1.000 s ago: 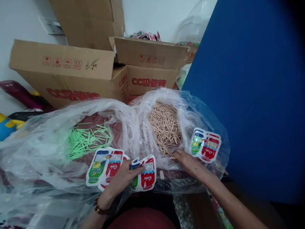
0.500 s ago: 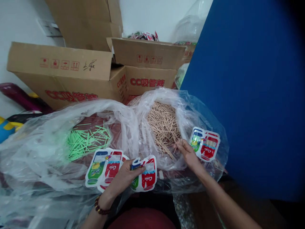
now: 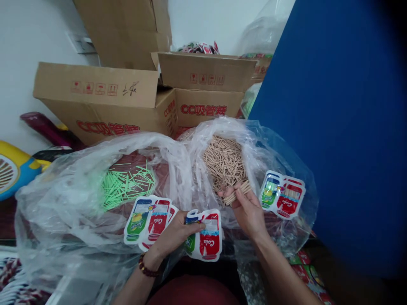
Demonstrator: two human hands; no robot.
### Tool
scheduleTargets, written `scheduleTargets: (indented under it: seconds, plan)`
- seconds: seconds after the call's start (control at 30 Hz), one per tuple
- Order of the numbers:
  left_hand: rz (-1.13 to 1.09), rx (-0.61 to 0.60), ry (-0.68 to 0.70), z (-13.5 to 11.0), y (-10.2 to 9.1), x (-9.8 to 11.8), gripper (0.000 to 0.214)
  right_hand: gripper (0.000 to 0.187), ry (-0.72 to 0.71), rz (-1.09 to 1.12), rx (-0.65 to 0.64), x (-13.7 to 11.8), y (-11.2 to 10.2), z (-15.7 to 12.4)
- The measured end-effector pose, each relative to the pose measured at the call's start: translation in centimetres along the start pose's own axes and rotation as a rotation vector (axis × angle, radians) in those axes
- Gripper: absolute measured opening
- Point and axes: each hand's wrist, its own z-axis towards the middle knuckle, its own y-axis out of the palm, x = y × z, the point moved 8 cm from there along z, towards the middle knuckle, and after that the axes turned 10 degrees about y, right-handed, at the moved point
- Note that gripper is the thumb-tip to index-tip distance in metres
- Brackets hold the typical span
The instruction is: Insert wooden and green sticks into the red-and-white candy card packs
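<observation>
My left hand [image 3: 178, 233] grips a printed pouch [image 3: 210, 239] with a green jar and a red cola jar on it, thumb across its front. Under and beside that wrist lies a stack of similar pouches [image 3: 148, 222]. My right hand [image 3: 248, 207] pinches a small bundle of thin brown sticks [image 3: 235, 194] at the near edge of a plastic bag. Inside that bag is a heap of the same brown sticks [image 3: 224, 161]. To the right rest more pouches [image 3: 282, 195], the red part showing brown sticks through its window.
Thin green sticks [image 3: 127, 184] lie in another clear plastic bag [image 3: 60, 182] at left. Cardboard boxes [image 3: 111, 110] line the back. A blue panel [image 3: 343, 127] stands on the right. A yellow and blue object [image 3: 22, 169] sits at far left.
My right hand has lifted back slightly from the heap, and a bundle of brown sticks now shows in its fingers. My left hand keeps the pouch. The whole view has shifted a little.
</observation>
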Motion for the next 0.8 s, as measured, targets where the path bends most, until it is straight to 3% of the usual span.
scheduleTargets:
  seconds: [0.1,0.23,0.47,0.8]
  plan:
    - [-0.051,0.015,0.005,-0.2,-0.1,0.0,0.027,0.007,0.007,0.069,-0.118,0.0,4.0,-0.7]
    - [-0.147,-0.076,0.083,-0.2,0.3,0.5,0.026,0.004,0.044,0.101,-0.173,1.5,6.0,-1.2]
    - [-0.288,-0.149,0.119,-0.1,1.1,0.9,0.02,0.004,0.114,0.071,-0.144,3.2,6.1,-1.9]
    - [-0.224,-0.058,0.098,0.3,0.2,-0.1,0.03,0.014,0.25,0.011,-0.087,5.1,4.7,-2.0]
